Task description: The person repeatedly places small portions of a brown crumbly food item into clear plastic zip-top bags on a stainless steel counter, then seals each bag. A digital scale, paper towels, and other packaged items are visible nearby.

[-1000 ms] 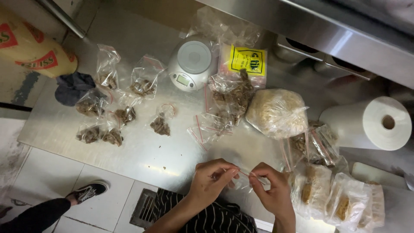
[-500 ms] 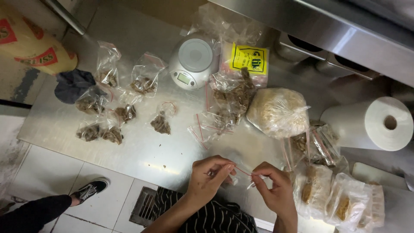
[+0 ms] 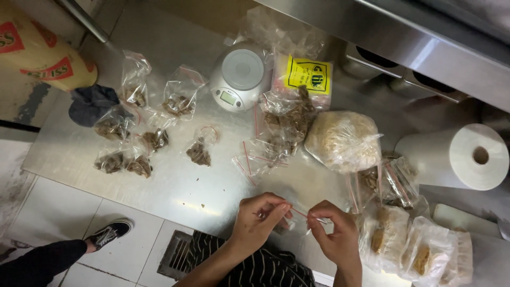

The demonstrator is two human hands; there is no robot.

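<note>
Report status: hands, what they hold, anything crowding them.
Left hand and right hand both pinch a small clear zip bag above the steel table. Bag looks empty. Filled packets sit close beside right hand.

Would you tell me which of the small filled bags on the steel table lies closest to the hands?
The lone filled bag below the scale; the other filled bags cluster farther left.

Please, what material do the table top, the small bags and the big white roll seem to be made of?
The table top looks like brushed stainless steel: grey, with dull reflections. The small bags, like the one pinched by the left hand and right hand, seem thin clear plastic: glossy, crinkled, contents visible, red strip at the mouth. The big white roll is probably paper, or possibly film; matte, with a hollow core.
</note>
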